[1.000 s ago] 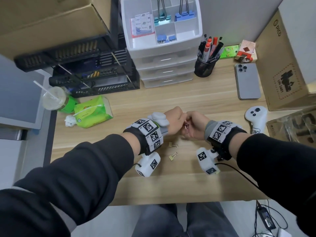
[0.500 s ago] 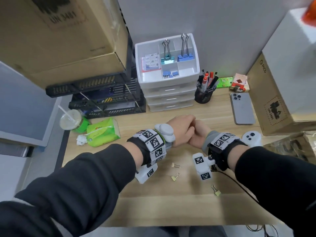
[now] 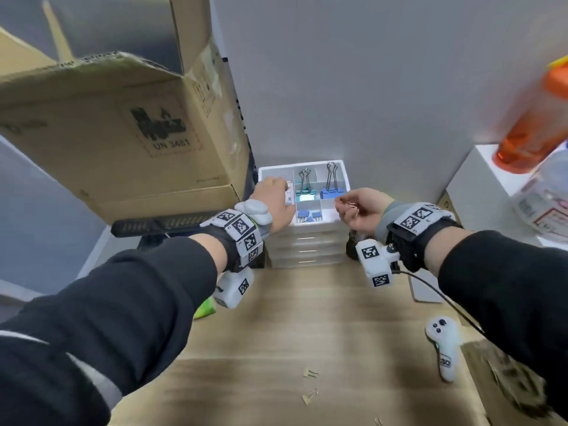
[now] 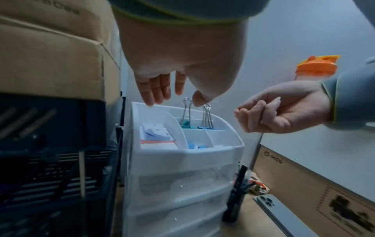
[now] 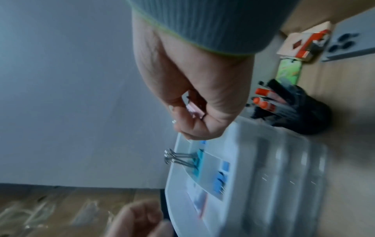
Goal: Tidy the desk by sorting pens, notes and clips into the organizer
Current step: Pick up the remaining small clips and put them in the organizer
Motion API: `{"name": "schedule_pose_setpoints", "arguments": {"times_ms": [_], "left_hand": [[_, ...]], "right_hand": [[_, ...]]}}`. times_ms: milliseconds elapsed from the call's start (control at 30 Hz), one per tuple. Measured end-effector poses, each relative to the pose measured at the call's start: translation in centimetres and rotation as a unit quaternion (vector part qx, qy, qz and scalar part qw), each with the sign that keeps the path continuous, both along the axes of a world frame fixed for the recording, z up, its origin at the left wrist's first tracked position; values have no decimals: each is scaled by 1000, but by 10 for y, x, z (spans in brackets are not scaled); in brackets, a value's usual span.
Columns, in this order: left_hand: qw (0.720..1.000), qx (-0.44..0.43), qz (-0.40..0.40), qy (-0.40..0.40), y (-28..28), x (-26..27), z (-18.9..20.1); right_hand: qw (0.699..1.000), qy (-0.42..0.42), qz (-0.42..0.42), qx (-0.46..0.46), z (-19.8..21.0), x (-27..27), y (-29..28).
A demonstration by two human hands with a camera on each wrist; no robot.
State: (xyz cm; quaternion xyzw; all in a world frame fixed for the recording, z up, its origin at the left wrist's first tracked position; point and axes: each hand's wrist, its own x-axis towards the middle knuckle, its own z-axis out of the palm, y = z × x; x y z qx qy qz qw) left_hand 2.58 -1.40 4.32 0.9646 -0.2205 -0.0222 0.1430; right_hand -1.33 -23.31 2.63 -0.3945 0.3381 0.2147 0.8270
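Both arms are in black sleeves (image 3: 129,302) with grey ribbed cuffs (image 5: 213,24) edged in lime green. Each wrist has a black strap covered in white blocks with black square codes (image 3: 242,229), plus a white camera pod (image 3: 376,259) hanging underneath, and a black cable (image 3: 442,299) trails off the right one.

Translucent white plastic organizer (image 3: 307,232), glossy on the drawer fronts, on a matt wood-grain desk (image 3: 322,333); beside the organizer, matt brown cardboard box (image 3: 123,142); inside the organizer, shiny wire-handled binder clips (image 3: 331,182) and paper notes (image 4: 156,133).
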Motion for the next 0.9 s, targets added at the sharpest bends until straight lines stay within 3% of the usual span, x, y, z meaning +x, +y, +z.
{"name": "schedule_pose_setpoints", "arguments": {"times_ms": [67,200,467,567,700,900], "left_hand": [[999,48,16,-3,2,11,3],[991,124,-30,-29,-5,32,2],[984,163,26,-68,-19,63,-6],[983,170,34,-58,-20,73,-12],[986,157,45,-35,-22,76,-22],[985,162,47,-24,-24,81,-30]], "right_hand": [[999,7,-18,-51,14,21,-12],[987,-11,-13,-161,33,70,-32],[917,21,147,-370,28,130,-45],[903,3,129,-409,13,141,-43],[826,-58,159,-537,5,143,-38],[733,-120,232,-628,13,138,-27]]}}
